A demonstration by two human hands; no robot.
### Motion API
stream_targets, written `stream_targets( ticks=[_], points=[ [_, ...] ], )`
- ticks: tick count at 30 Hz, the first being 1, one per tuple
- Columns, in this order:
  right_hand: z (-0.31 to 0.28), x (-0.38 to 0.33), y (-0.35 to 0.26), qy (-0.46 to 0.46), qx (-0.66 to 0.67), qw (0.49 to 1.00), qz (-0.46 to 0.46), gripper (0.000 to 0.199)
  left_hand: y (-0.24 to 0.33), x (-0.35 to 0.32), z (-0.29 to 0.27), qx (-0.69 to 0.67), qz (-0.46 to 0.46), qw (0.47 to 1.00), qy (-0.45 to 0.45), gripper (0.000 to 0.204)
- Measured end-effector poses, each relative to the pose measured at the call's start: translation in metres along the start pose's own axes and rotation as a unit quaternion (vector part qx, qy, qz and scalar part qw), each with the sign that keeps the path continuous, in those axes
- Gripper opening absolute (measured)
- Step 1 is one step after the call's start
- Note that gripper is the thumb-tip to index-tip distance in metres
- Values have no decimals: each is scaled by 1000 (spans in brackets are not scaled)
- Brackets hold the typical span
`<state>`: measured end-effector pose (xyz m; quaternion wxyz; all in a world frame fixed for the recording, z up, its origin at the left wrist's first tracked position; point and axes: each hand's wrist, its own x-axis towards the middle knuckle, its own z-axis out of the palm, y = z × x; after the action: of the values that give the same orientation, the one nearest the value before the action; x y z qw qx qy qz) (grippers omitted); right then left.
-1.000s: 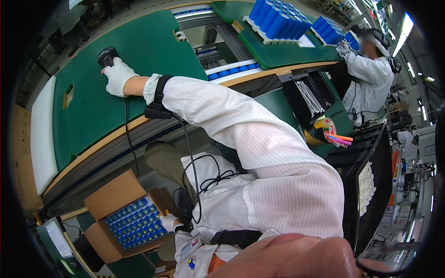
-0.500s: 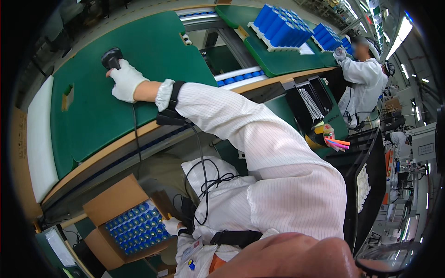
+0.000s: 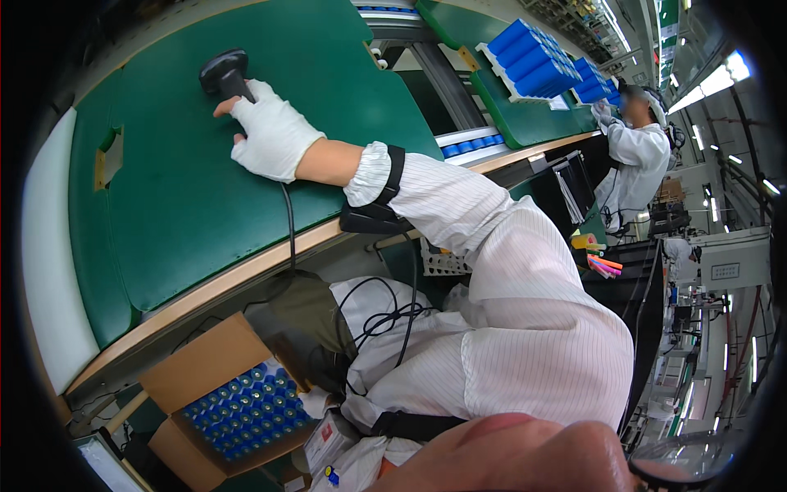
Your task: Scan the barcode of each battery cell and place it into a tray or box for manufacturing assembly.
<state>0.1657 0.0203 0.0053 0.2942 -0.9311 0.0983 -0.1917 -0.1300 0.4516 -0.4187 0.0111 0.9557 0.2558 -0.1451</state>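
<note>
My right hand, in a white glove with bare fingertips, is closed around the handle of a black barcode scanner. The scanner is held over the green bench top, and its black cable drops over the near edge. My left hand, also gloved in white, is low in the view beside an open cardboard box; its fingers are mostly hidden. Blue cylindrical cells stand in rows inside that box.
A white foam slab borders the bench's left end. Beyond a conveyor gap holding blue cells, blue cell blocks sit on a second green surface. A co-worker is at the right, near black file holders.
The view has shifted. My right hand and the scanner appear farther right and higher in the picture, still together. Less of my left hand shows beside the box.
</note>
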Motion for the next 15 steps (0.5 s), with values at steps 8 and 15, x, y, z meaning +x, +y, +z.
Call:
stream_targets(
  ticks=[8,15],
  points=[
    [3,-1,2,43,-7,999,-28,37,15,-3,-19,21,-38,998,-49,26],
    [-1,0,-4,37,10,999,-13,42,7,6,0,-27,68,993,90,24]
  ],
)
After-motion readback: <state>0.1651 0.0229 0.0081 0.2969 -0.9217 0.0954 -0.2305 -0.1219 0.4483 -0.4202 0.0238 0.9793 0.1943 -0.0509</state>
